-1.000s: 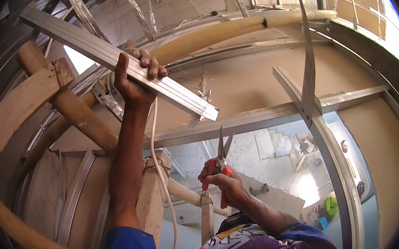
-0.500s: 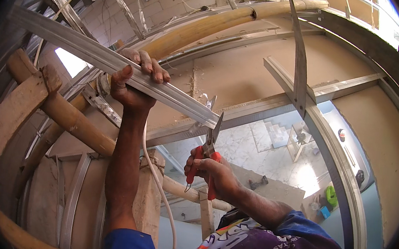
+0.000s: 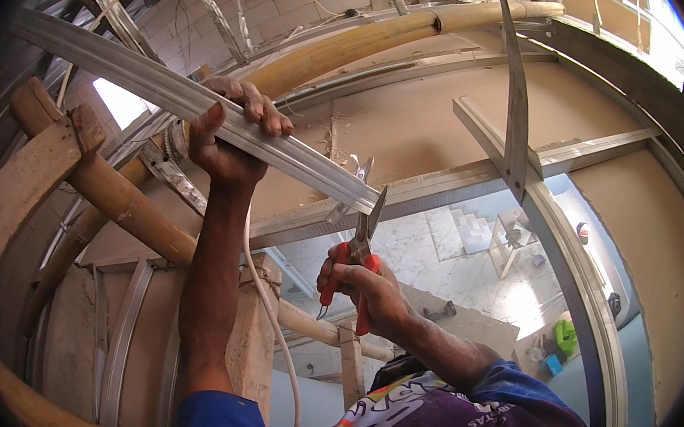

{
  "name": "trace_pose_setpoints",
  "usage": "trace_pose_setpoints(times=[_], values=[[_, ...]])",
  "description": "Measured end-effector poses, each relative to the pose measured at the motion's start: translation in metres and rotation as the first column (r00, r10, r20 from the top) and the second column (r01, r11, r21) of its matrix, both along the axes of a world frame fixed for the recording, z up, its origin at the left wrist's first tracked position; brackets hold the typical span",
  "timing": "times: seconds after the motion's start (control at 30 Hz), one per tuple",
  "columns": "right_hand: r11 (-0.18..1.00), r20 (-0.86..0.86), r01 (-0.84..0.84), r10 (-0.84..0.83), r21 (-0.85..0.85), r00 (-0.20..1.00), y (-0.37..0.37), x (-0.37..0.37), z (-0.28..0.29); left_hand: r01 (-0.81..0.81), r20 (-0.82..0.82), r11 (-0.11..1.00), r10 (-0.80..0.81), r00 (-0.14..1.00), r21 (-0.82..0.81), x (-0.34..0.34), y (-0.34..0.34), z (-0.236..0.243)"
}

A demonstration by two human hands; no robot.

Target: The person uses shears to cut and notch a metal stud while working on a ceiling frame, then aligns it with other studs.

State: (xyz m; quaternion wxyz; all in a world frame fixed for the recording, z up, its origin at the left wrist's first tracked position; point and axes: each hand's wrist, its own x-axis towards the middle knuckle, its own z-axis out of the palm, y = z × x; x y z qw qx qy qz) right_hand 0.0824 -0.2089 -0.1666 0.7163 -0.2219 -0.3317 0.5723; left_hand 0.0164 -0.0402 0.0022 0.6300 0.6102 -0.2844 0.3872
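My left hand (image 3: 239,129) is wrapped round a long silvery metal channel (image 3: 164,89), which slants from the upper left down to the middle. Its fingers lie over the far side and the thumb is on the near side. In my right hand (image 3: 372,290) is a pair of tin snips (image 3: 366,245) with red handles, gripped with the blades pointing up. The blades are parted and meet the lower right end of the channel. One blade shows in front of that end; the other is partly hidden behind it.
A metal ceiling frame (image 3: 575,269) surrounds an opening above a floor far below. A flat metal strip (image 3: 516,115) hangs at the right. Bamboo poles (image 3: 132,210) and a wooden post (image 3: 254,337) stand around the left arm. A pale cable (image 3: 267,305) runs beside that forearm.
The channel's cut end has shifted slightly right and down, into the snips' blades. The snips have tilted a little, and both hands keep their grip.
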Motion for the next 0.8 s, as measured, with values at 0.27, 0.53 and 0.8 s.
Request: trace_pose_setpoints(times=[0.27,0.53,0.8], values=[[0.999,0.037,0.009,-0.007,-0.036,0.999,0.005,-0.001,-0.001,0.017,-0.045,0.983,-0.026,0.999,-0.180,0.001,0.003,-0.003],[0.980,0.084,0.200,-0.197,-0.021,0.977,0.016,0.011,-0.001,-0.108,0.045,0.983,0.116,0.992,-0.146,0.009,-0.007,-0.008],[0.969,0.109,0.216,-0.204,-0.116,0.973,0.011,0.022,0.012,-0.217,0.040,0.955,0.229,0.973,-0.201,0.017,-0.027,-0.021]])
